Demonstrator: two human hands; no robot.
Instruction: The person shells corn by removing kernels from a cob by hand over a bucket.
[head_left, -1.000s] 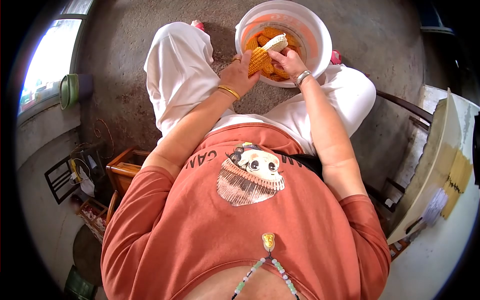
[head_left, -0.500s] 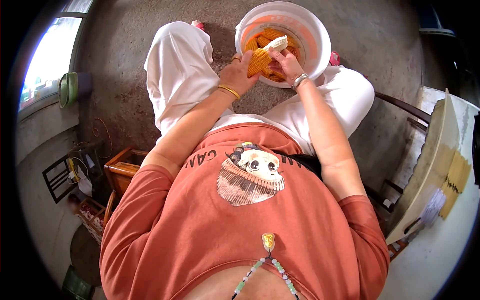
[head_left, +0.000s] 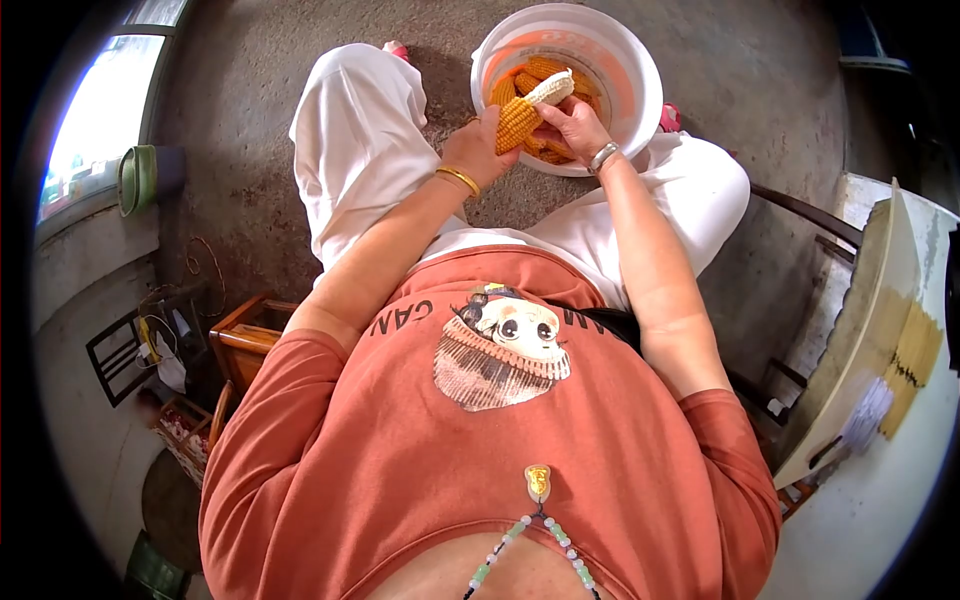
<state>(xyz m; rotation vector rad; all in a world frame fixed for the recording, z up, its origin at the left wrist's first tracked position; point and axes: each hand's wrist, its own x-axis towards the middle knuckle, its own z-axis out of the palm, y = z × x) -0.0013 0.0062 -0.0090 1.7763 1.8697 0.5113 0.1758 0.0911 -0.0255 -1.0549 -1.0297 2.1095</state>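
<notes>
An ear of corn (head_left: 517, 125) is tilted over the near side of a white bucket (head_left: 645, 95). Its upper end is a bare white cob, while orange kernels still cover the lower part. My left hand (head_left: 472, 152), with a gold bracelet at the wrist, is wrapped round the kernel-covered lower end. On the other side, my right hand (head_left: 578, 132) grips the ear near where bare cob meets kernels, its thumb against the edge of the rows. Some of its fingers are hidden. More orange corn ears (head_left: 545, 68) lie inside the bucket, below my hands.
The bucket stands on the concrete floor (head_left: 450, 30) between my knees in white trousers (head_left: 355, 130). To the left are a wooden stool (head_left: 250, 335) and a green container (head_left: 137, 180) by the window. A pale board (head_left: 850, 330) leans at the right beside dark chair parts.
The right hand has shifted slightly along the ear, its thumb now lower, near the kernel edge. More of the white cob shows. The left hand has barely moved.
</notes>
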